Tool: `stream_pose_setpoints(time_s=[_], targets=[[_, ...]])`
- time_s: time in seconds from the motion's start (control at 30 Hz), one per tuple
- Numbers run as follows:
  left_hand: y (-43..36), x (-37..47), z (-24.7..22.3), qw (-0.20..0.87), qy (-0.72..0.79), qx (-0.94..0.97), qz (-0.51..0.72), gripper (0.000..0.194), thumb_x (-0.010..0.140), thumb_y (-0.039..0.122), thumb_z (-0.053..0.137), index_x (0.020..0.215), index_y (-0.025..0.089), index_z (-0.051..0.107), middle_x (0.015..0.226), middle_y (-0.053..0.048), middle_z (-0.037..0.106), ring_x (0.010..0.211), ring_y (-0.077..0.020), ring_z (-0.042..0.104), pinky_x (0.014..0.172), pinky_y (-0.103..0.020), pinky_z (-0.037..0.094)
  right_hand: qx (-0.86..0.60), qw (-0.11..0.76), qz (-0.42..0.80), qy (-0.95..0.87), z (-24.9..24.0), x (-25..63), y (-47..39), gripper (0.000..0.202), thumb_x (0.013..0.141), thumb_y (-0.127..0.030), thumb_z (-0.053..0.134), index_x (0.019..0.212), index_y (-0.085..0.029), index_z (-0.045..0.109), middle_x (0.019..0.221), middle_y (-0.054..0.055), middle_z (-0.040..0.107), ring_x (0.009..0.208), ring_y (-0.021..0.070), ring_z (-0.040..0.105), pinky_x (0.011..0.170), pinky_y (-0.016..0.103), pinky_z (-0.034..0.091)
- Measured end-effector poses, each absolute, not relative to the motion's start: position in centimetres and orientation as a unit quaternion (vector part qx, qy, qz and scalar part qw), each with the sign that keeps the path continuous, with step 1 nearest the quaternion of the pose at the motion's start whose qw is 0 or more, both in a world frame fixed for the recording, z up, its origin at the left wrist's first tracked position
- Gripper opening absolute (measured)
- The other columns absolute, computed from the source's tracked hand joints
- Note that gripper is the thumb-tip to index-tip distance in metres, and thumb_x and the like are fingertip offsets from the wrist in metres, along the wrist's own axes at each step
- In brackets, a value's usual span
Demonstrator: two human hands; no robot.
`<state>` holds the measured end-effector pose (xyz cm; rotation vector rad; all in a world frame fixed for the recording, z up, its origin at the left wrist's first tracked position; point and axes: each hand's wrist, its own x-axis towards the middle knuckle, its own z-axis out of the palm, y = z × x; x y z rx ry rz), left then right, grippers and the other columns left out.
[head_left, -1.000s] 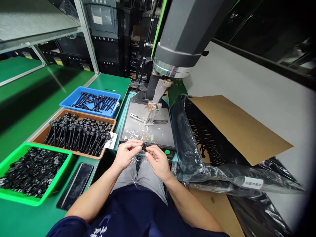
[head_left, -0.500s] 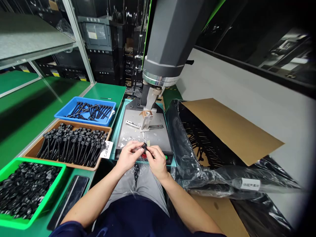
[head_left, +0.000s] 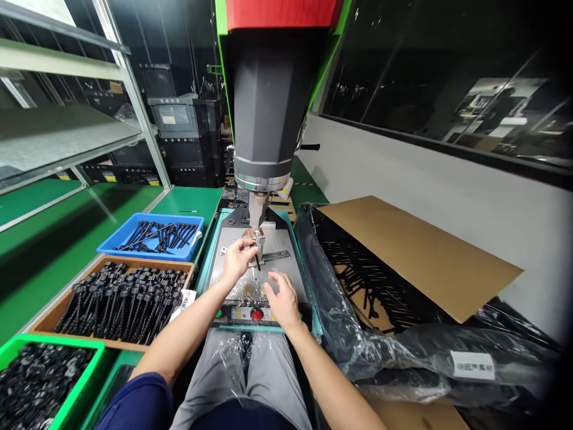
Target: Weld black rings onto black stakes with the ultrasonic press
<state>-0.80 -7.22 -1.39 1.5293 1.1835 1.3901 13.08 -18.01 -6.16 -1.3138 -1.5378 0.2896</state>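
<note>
My left hand (head_left: 239, 258) is at the metal fixture (head_left: 261, 243) under the press head (head_left: 258, 209), its fingers closed on a thin black part (head_left: 257, 261) that points down toward me. The top of that part is hidden by the fingers and fixture. My right hand (head_left: 283, 298) hovers over the right front of the grey metal plate (head_left: 228, 236), fingers apart, holding nothing. A red button (head_left: 256, 315) shows on the machine's front edge, between my forearms.
Left of the machine are a blue tray (head_left: 107, 246) of black rods, a brown tray (head_left: 40, 325) of black headed rods and a green bin (head_left: 96, 364) of small black parts. On the right, cardboard (head_left: 425, 257) partly covers a plastic-lined box (head_left: 331, 310).
Both hands were together at the plate's front edge around a small black part. My left hand has moved forward to the fixture; my right hand has let go and opened. The view has tilted up.
</note>
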Motion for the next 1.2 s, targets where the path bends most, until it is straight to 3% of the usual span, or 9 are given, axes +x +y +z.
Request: stream_pose_setpoints(time_s=[0.1,0.37,0.67,1.03,1.2], targets=[[-4.0,-0.8,-1.1,0.308,0.482,0.628,0.528,0.02,0.071,0.029,0.075,0.089,0.018,0.072,0.095,-0.007,0.073,0.095,-0.0214,0.065,0.091,-0.035,0.045,-0.557,0.504,0.179,-0.635,-8.1,14.1,-19.0,0.023,0.087,-0.025,0.051,0.107,-0.018,0.06,0.094,0.008,0.067,0.09,0.0217,0.065,0.085,0.037,0.052],[-1.1,0.8,-1.5,0.221,0.495,0.689,0.481,0.011,0.072,0.027,0.072,0.082,0.021,0.073,0.088,-0.004,0.073,0.092,-0.0213,0.063,0.084,-0.032,0.047,-0.579,0.457,0.262,-0.623,-11.1,15.4,-21.3,0.025,0.088,-0.028,0.05,0.108,-0.019,0.061,0.088,0.004,0.07,0.083,0.0193,0.067,0.08,0.03,0.052],[1.2,-0.2,-1.4,0.206,0.449,0.736,0.462,0.007,0.073,0.026,0.072,0.072,0.019,0.074,0.085,-0.003,0.071,0.087,-0.0189,0.065,0.078,-0.028,0.048,-0.576,0.455,0.309,-0.605,-12.3,16.0,-22.0,0.025,0.087,-0.027,0.051,0.107,-0.018,0.062,0.083,0.003,0.069,0.078,0.0183,0.067,0.075,0.027,0.052],[0.2,-0.6,0.1,0.194,0.458,0.778,0.385,0.011,0.08,0.023,0.066,0.083,0.021,0.076,0.093,-0.004,0.076,0.092,-0.0199,0.068,0.085,-0.03,0.05,-0.578,0.448,0.305,-0.61,-12.6,16.2,-21.7,0.025,0.088,-0.029,0.05,0.107,-0.019,0.062,0.084,0.004,0.07,0.077,0.0186,0.067,0.074,0.028,0.052],[-0.3,-2.7,-0.3,0.186,0.509,0.739,0.4,0.03,0.086,0.028,0.057,0.111,0.019,0.069,0.115,-0.007,0.07,0.107,-0.0197,0.064,0.093,-0.029,0.048,-0.637,0.438,0.236,-0.589,-12.2,18.3,-19.0,0.026,0.088,-0.032,0.049,0.104,-0.018,0.064,0.089,0.007,0.072,0.08,0.0211,0.068,0.077,0.032,0.052]])
